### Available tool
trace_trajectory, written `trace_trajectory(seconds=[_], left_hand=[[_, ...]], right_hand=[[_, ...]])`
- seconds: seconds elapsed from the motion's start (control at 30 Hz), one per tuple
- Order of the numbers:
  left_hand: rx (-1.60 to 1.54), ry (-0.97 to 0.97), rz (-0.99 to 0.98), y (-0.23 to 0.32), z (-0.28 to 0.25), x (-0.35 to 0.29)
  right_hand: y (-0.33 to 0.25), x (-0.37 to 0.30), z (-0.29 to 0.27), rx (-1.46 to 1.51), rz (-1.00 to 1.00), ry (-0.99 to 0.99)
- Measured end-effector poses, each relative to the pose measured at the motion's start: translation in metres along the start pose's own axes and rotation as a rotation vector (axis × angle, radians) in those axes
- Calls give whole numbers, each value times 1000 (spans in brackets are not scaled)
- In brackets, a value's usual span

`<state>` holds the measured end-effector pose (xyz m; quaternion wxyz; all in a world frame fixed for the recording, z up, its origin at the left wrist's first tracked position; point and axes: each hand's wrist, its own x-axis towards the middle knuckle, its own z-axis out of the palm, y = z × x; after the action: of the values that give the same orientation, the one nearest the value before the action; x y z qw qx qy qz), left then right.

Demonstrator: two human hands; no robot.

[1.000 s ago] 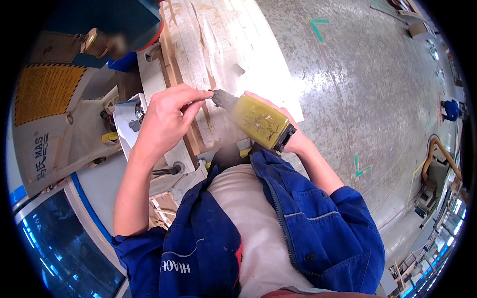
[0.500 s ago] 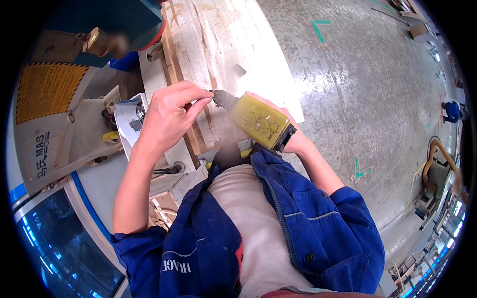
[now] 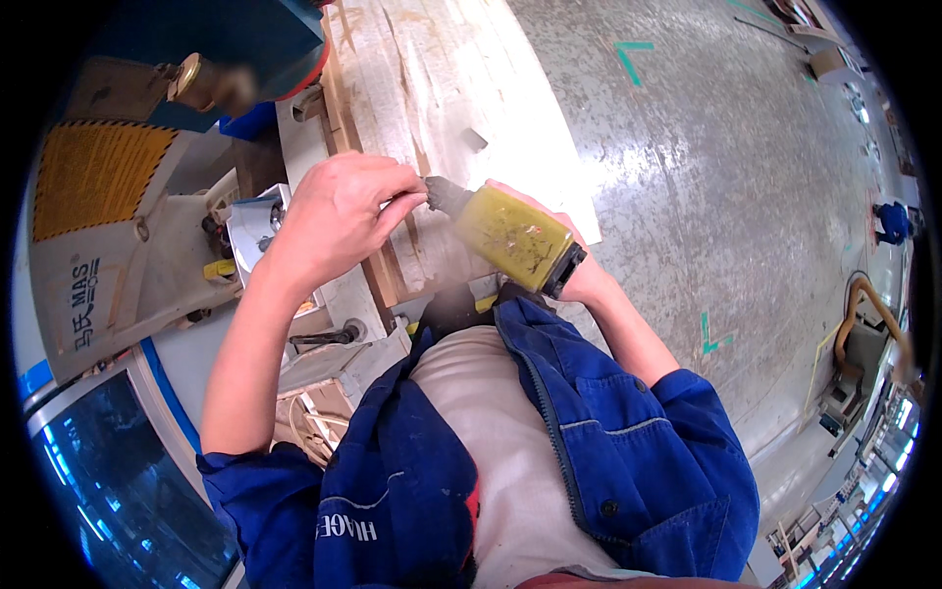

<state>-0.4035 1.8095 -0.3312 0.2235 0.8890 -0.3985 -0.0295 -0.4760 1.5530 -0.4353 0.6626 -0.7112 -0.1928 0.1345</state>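
Note:
My right hand (image 3: 585, 278) is wrapped round a scuffed yellow-green power tool (image 3: 520, 239) shaped like a drill. Its black end points towards my body, and its dark, chuck-like nose (image 3: 447, 197) towards the left. Right at the nose, my left hand (image 3: 343, 208) pinches thumb and forefinger together. Whatever lies between those fingertips is too small or hidden to make out. Below the tool is a pale wooden board (image 3: 442, 88) with brown grain marks. A small grey piece (image 3: 475, 140) lies on this board, beyond the tool.
A large blue machine part (image 3: 255, 44) with a brass fitting (image 3: 186, 80) stands at the far left. Nearer, a white box (image 3: 257, 228) holds metal parts. A black lever (image 3: 329, 336) juts out below my left forearm. Grey floor (image 3: 677, 187) with green corner marks stretches to the right.
My left hand has shifted slightly, with its wrist and forearm moving left, while its fingertips stay at the tool's nose. The tool and my right hand have hardly moved.

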Motion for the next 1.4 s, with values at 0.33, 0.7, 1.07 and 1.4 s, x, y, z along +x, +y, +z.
trace_trajectory(seconds=[0.33, 0.7, 1.07, 1.4], left_hand=[[-293, 64, -347, 12, 33, -13], [-979, 127, -899, 55, 33, -18], [47, 214, -367, 48, 6, -14], [-64, -2, -170, 15, -7, -7]], right_hand=[[5, -6, 10, -87, -42, 98], [15, -11, 32, -89, -75, 170], [7, -11, 34, -161, -114, 166], [4, -1, 4, -27, -108, -36]])
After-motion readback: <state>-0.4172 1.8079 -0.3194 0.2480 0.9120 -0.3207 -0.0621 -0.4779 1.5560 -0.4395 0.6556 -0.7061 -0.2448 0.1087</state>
